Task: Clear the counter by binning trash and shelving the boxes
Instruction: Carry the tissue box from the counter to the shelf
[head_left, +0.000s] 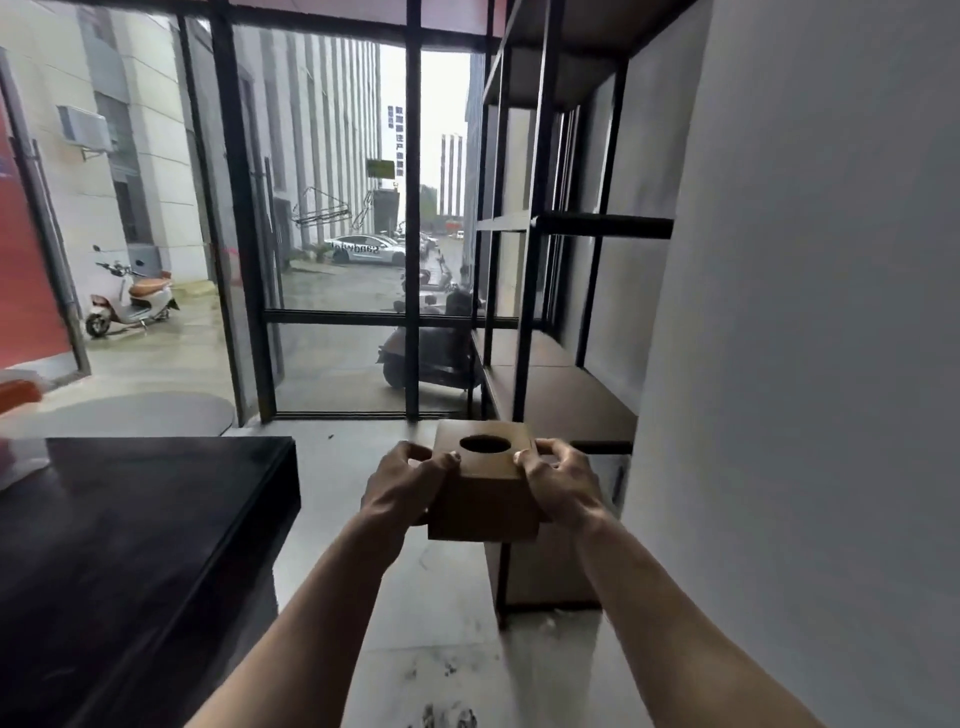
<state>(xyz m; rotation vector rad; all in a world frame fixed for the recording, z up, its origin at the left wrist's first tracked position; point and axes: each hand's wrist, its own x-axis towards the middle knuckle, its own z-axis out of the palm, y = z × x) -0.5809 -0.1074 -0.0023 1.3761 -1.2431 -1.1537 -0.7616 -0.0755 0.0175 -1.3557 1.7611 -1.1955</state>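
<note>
A brown square box (485, 499) with a round hole in its top is held in the air at the centre of the view. My left hand (402, 480) grips its left side and my right hand (558, 480) grips its right side, thumbs on the top edge. The box hangs above the floor, just in front of the black-framed shelf unit (524, 322) with brown boards. The dark counter (135, 535) lies to the left of my arms.
A grey wall (805, 364) stands close on the right. Glass doors and windows with black frames (413, 234) face me, with scooters and a car outside. At the counter's far left edge lie orange and white items (18, 395). Light floor (441, 623) runs between counter and shelf.
</note>
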